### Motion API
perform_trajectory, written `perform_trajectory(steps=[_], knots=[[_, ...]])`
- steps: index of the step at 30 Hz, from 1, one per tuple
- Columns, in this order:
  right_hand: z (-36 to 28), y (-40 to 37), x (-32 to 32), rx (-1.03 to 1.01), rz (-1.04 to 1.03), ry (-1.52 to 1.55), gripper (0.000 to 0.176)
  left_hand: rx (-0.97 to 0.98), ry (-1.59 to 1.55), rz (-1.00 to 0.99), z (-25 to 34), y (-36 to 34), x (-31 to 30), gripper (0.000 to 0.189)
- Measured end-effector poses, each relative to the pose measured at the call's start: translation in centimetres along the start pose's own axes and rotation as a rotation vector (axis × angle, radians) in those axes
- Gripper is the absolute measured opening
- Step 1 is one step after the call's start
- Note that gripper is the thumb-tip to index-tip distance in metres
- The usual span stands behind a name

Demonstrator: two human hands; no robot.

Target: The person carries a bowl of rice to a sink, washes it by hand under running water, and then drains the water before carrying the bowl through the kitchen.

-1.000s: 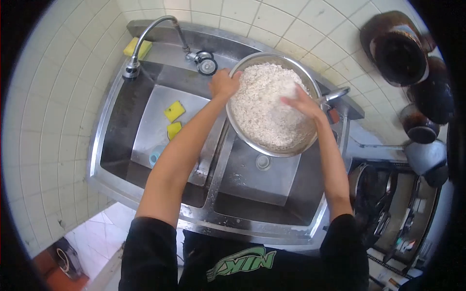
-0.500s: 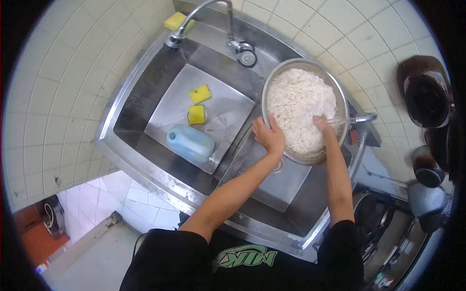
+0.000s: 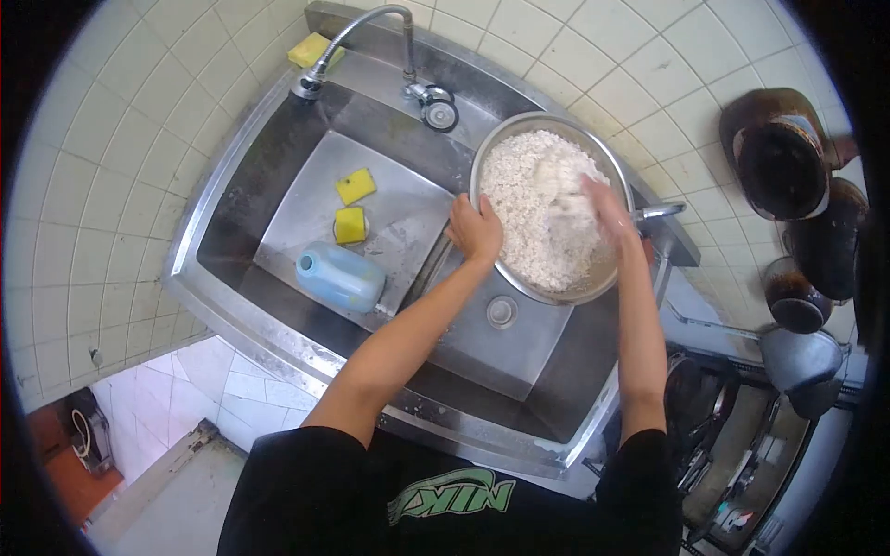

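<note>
A large round metal bowl [image 3: 624, 176] is over the right sink basin, filled with a white, grainy mass that looks like rice [image 3: 533, 199]. My left hand [image 3: 475, 227] grips the bowl's left rim, fingers outside and thumb toward the inside. Over the right part of the white grains is my right hand [image 3: 607, 211], its fingers smeared by motion, so whether they hold any grains cannot be seen. Just beyond that hand, a metal tap spout [image 3: 660, 210] reaches to the bowl's right rim.
In the left sink basin [image 3: 287, 218] lie a pale blue plastic bottle [image 3: 340, 276] and two yellow sponges [image 3: 355, 186]. A curved faucet [image 3: 371, 14] stands at the back, near another yellow sponge [image 3: 315, 50]. Dark pans [image 3: 783, 157] hang on the right wall.
My right hand has lifted from deep in the white grains and is now blurred above them. The left hand keeps its hold on the rim. The whole view has shifted slightly.
</note>
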State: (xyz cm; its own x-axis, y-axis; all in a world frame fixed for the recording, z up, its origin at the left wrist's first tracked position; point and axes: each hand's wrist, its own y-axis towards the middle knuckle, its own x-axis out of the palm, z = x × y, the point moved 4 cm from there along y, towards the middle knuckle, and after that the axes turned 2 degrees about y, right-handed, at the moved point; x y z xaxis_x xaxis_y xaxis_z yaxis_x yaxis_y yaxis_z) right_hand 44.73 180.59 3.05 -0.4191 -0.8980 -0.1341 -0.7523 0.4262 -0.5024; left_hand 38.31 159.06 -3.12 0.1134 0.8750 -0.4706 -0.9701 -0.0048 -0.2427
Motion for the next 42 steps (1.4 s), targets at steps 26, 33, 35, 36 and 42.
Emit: perform_trajectory(steps=[26,33,35,36,42], knots=[[2.1,0.2,0.7,-0.664,0.169,-1.014,0.066,0.337,0.443,-0.345,6.9,10.2,2.4,0.043],[5.9,6.2,-0.7,-0.025,0.198,-1.354,0.056,0.122,-0.323,-0.032,-4.1,-2.9,1.3,0.045],[5.0,7.2,-0.5,0.033,0.223,-1.372,0.052,0.045,-0.436,0.036,-3.6,-5.4,2.5,0.042],[6.1,7.7,-1.0,0.054,0.211,-1.305,0.045,-0.035,-0.427,0.103,-2.6,-5.7,2.1,0.038],[16.1,9.4,-4.2,0.235,0.261,-0.245,0.046,0.048,-0.376,0.016,-1.7,2.1,1.1,0.031]])
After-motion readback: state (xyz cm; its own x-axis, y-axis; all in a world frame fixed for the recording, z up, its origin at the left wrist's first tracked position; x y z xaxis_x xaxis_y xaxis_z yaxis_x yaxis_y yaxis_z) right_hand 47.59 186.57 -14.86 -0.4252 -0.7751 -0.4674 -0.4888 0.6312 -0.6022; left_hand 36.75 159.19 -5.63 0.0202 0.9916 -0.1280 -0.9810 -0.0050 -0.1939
